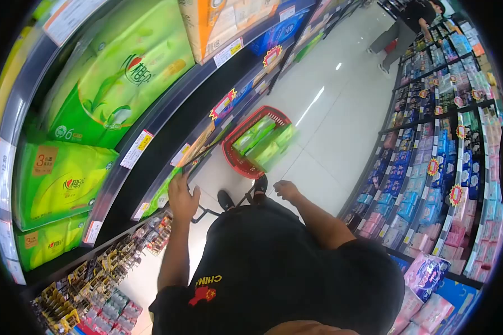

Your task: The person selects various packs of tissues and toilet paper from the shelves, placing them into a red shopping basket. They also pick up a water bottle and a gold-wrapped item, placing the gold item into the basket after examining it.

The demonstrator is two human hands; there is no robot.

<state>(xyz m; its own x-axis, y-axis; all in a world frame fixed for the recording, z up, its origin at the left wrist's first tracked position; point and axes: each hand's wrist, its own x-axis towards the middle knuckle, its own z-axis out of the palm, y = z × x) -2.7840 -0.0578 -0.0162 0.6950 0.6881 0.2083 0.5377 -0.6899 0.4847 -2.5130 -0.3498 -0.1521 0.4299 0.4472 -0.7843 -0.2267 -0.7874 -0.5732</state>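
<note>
A red shopping basket (246, 168) stands on the floor ahead of my feet. Inside are green tissue packs (254, 134); the nearest green pack (273, 148) is smeared by motion. My left hand (183, 196) is beside the shelf edge at the left, its fingers stretched out and nothing in it. Just short of the basket, on its near right side, hangs my right hand (286, 191), with loosely bent fingers and no object visible in it. A thin black bar (207, 211) runs near my legs, below my left hand.
Shelves at the left hold large green tissue packs (67, 178) above price tags (137, 149). Small packs fill the shelf (425, 151) along the right. Hanging goods (95, 273) are at the lower left. Another person (399, 36) stands farther up the tiled aisle (324, 128).
</note>
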